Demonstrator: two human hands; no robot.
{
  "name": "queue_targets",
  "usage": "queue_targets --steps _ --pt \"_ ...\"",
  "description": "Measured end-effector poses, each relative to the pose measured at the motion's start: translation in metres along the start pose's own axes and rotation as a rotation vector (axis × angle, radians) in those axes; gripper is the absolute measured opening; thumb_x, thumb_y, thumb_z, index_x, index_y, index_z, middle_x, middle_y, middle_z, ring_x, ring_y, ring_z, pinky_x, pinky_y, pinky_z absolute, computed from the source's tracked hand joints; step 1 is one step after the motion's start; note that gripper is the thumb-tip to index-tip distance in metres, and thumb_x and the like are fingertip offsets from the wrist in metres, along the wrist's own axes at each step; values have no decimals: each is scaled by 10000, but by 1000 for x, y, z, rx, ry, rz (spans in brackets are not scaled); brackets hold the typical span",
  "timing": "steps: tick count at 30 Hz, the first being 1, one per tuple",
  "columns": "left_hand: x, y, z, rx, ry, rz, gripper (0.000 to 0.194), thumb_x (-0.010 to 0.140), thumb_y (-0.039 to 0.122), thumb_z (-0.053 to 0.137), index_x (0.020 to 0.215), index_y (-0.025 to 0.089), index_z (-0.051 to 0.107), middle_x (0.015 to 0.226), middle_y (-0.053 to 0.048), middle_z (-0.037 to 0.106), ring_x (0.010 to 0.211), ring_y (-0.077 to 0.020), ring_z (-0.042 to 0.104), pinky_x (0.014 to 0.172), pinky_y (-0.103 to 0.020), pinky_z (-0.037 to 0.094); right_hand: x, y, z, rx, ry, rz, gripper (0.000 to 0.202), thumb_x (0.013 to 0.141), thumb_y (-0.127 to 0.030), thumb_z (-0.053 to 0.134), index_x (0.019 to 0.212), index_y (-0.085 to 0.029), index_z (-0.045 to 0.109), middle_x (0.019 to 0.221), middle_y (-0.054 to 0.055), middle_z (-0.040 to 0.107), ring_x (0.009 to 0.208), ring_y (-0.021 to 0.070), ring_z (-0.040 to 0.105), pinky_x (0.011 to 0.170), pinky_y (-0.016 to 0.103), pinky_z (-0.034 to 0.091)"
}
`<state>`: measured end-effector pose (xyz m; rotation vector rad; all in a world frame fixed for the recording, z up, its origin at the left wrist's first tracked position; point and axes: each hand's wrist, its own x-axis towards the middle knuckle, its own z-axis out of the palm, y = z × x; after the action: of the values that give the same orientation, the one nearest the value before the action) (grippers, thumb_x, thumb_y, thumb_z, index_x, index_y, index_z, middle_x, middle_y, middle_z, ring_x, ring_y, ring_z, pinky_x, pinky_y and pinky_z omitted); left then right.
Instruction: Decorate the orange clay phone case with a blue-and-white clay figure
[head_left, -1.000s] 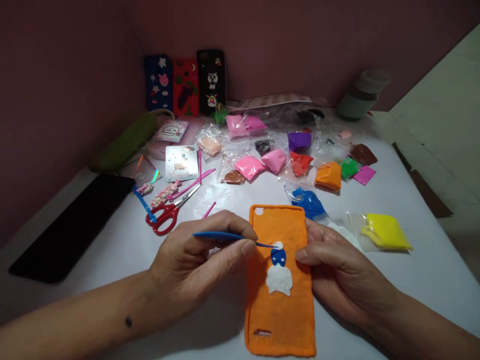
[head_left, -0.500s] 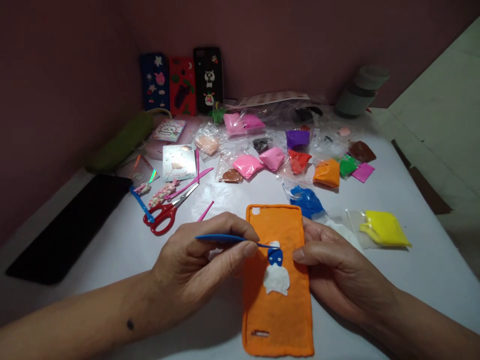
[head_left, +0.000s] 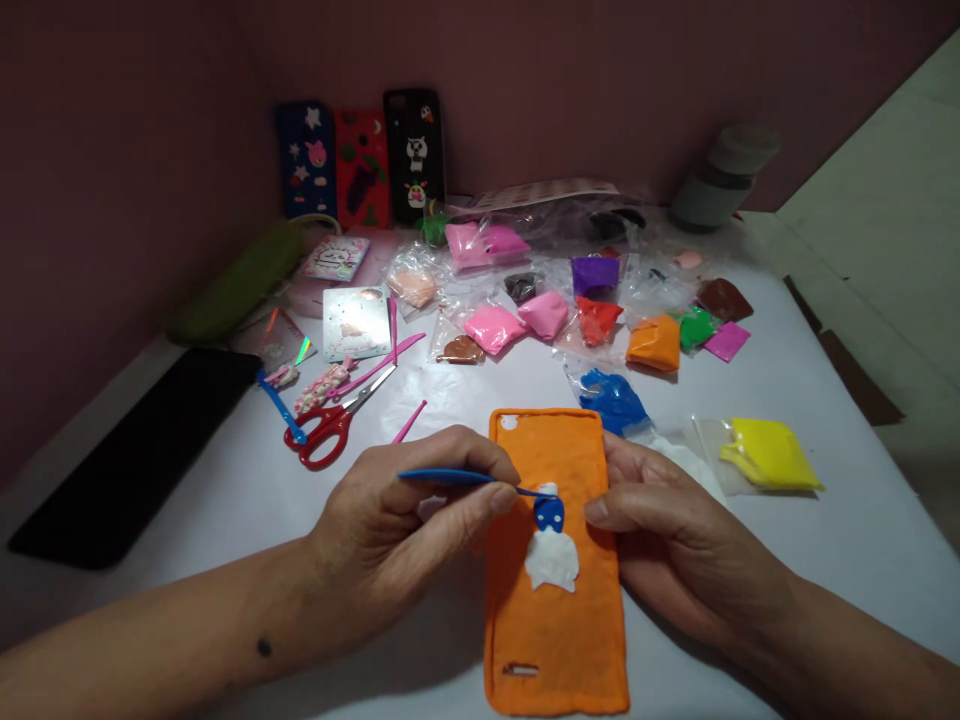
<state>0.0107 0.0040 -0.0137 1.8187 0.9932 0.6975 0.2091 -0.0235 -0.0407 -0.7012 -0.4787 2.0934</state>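
Note:
My left hand (head_left: 427, 520) pinches a thin blue modelling tool (head_left: 450, 478) between thumb and fingers. The tool's tip rests at a small white clay piece (head_left: 548, 490) on top of a blue clay shape (head_left: 549, 515) with two white dots. Below these lies a larger white clay shape (head_left: 552, 560) with pointed lower corners. All of them sit on an orange clay-covered phone case (head_left: 555, 640), held tilted up toward me. My right hand (head_left: 667, 520) grips the case's right edge, thumb on the front and fingers hidden behind it.
Red-handled scissors (head_left: 324, 438) and a black phone-like slab (head_left: 135, 460) lie at left. Several clay packets spread across the back, with a blue packet (head_left: 611, 400) and a yellow packet (head_left: 772, 455) nearer. Decorated cases (head_left: 415, 160) lean on the wall; a jar (head_left: 720, 185) stands back right.
The blue tool's tip has shifted very slightly on the white piece. Both hands keep their holds, and the case stays nearly still.

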Motion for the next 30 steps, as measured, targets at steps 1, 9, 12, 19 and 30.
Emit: queue_targets --steps 1,9,12,19,30 --pt "0 1 0 5 -1 -2 158 881 212 520 823 132 643 628 1 595 517 -102 540 435 -178 407 0 0 0 1 5 2 487 692 34 507 1104 -181 653 1068 68 707 993 218 651 948 386 451" --pt "0 6 0 -8 34 9 123 863 163 538 830 129 652 734 -20 662 616 -104 610 518 -158 474 1 -1 -1 0 48 19 447 667 24 537 1047 -172 666 1024 62 712 955 210 653 910 374 471" --pt "-2 6 -2 -8 43 23 110 867 134 543 838 149 648 740 9 651 634 -81 606 540 -134 469 3 -1 -2 -1 45 17 455 652 18 549 1046 -177 667 1031 61 714 956 212 655 895 362 482" --pt "-3 5 -4 13 59 57 137 872 91 534 848 178 637 751 48 632 628 -47 578 550 -110 451 3 -2 -2 -15 21 5 450 677 3 538 1066 -178 674 1002 64 722 927 213 672 866 349 502" --pt "-1 8 -3 82 47 112 135 849 87 521 798 138 635 704 7 654 612 -83 610 556 -139 478 2 -3 -1 -6 26 15 453 685 5 545 1079 -182 666 1034 63 718 952 205 666 900 353 493"
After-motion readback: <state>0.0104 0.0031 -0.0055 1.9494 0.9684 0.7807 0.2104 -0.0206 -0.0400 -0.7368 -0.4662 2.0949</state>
